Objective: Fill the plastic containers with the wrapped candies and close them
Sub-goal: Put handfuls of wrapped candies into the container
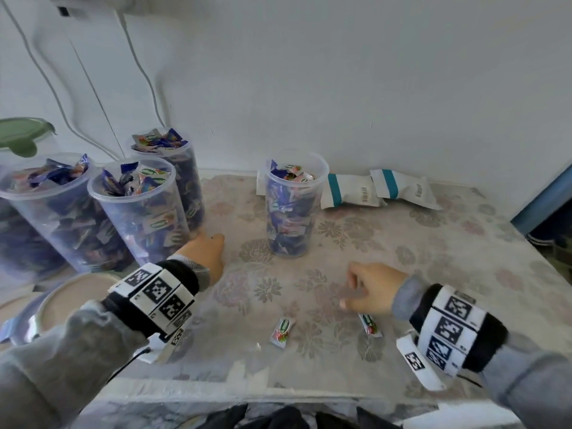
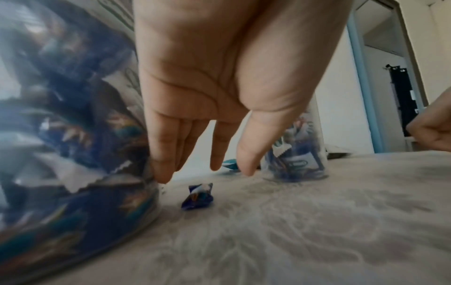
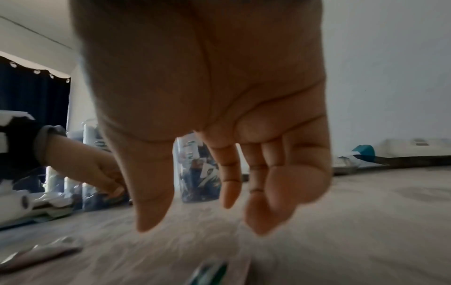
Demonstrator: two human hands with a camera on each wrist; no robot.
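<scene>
Only left wrist view shows blue candy (image 2: 198,196) under left hand (image 2: 219,86); both grips apparently loose, empty.

left hand (image 1: 206,255) reaching forward, fingers (image 2: 161,154) extended downward, right hand (image 1: 373,287) hovering, fingers loosely curled, empty

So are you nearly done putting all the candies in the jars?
Nearly. Four open containers, like this one, look full of candies. Both hands hold nothing: the left hand reaches for a blue candy, and the right hand hovers by another candy. A third candy lies loose. No open container has a lid on yet.
</scene>
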